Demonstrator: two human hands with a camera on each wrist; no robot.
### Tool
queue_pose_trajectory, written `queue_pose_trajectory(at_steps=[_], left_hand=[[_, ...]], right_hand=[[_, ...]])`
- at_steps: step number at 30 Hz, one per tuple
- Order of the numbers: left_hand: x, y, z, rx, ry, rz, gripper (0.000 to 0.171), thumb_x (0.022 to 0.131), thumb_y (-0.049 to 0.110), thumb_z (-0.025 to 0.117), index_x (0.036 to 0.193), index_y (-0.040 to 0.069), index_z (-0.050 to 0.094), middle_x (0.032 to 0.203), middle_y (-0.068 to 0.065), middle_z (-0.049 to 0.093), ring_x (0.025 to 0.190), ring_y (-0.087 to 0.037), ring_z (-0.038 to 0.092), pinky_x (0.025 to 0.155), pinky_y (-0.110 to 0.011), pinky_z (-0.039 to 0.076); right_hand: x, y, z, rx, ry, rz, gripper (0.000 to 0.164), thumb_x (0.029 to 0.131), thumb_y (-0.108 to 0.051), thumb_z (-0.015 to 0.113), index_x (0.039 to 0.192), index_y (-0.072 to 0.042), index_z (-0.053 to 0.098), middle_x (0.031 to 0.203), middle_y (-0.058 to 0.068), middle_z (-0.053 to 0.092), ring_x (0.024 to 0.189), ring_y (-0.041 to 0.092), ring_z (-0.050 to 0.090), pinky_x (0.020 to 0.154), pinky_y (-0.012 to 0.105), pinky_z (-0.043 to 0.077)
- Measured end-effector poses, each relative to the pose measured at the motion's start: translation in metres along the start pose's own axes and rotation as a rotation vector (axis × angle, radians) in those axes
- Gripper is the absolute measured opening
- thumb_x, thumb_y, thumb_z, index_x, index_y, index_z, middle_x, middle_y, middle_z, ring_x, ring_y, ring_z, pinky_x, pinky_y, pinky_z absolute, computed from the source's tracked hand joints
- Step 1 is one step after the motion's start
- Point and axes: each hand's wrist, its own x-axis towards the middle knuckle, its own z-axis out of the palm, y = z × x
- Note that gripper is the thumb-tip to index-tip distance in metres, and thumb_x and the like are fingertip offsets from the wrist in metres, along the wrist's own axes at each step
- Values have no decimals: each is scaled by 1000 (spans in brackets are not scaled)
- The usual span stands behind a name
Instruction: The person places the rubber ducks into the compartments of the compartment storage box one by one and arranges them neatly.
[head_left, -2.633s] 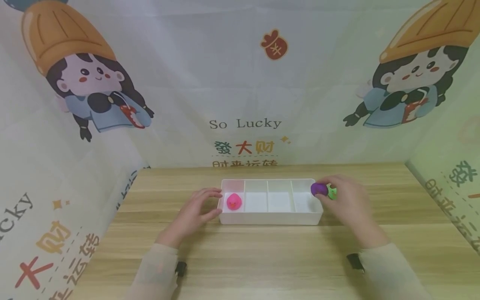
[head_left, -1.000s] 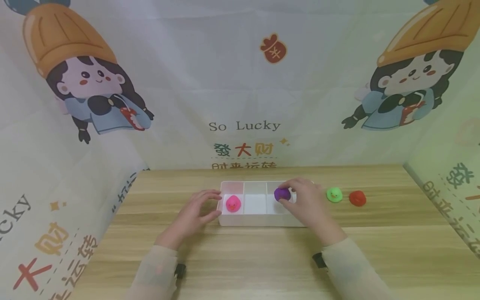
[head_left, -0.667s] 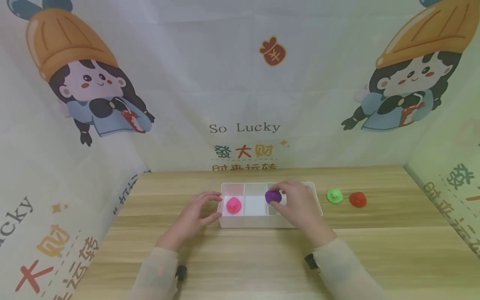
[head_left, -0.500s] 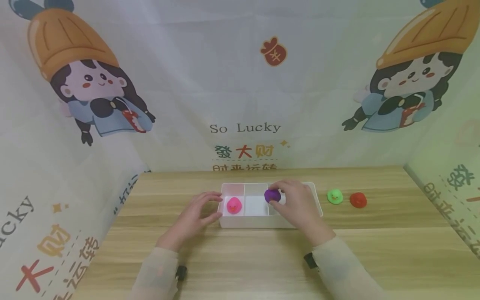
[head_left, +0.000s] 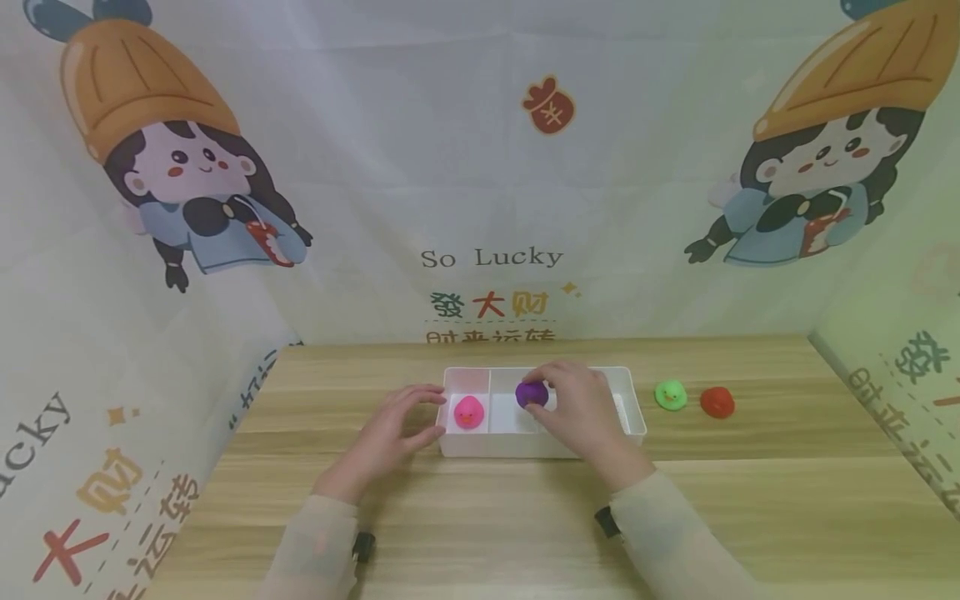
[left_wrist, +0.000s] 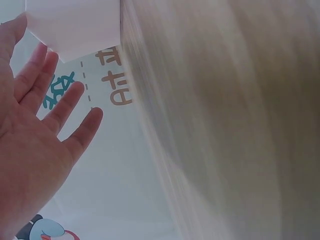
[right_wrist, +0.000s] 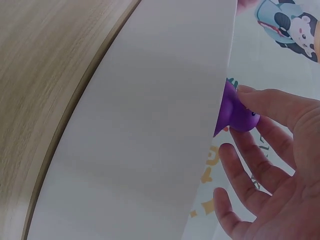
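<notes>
My right hand (head_left: 577,408) pinches a purple rubber duck (head_left: 531,396) between thumb and fingertips, over the middle of a long white divided box (head_left: 487,446). In the right wrist view the duck (right_wrist: 242,117) shows partly behind the box's wall, with the other fingers spread loosely below it. A pink rubber duck (head_left: 468,412) sits in the leftmost compartment. At the left end of the box is my left hand (head_left: 386,429), thumb and fingertips right at the wall. The left wrist view shows its fingers (left_wrist: 65,107) relaxed and nearly straight.
A green rubber duck (head_left: 670,395) and a red one (head_left: 717,402) lie on the wooden table (head_left: 525,525) to the right of the box. Behind the table hangs a printed cloth (head_left: 360,208), which also runs along both sides.
The purple duck has gone left in my right hand, from the box's right end to over its middle. The green and red ducks came into sight. My left hand stays put.
</notes>
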Motion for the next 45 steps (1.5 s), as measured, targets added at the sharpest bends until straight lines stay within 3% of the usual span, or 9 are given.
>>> queue_pose_trajectory(at_steps=[13,25,45], left_hand=[[-1,2,0,-16,-2,-6,42,94,22,76,132,10,64,151,-5,56,146,-35,44,123,-60,33],[0,-2,2,-20,0,-6,41,94,22,77,132,14,65,151,-3,56,146,-33,44,124,-58,34],[-1,1,1,-32,1,-25,42,93,22,77,132,14,65,152,-3,55,146,-33,44,124,-58,33]], right_hand=[[4,-10,10,-7,-54,-1,28,84,-23,87,109,-22,76,115,-1,74,113,24,67,106,54,48],[6,-8,24,-28,-71,-65,27,83,-23,87,108,-21,76,114,-1,75,112,24,67,106,52,47],[20,-2,34,-33,-230,-49,28,82,-20,88,107,-20,76,114,-2,76,118,21,66,111,54,39]])
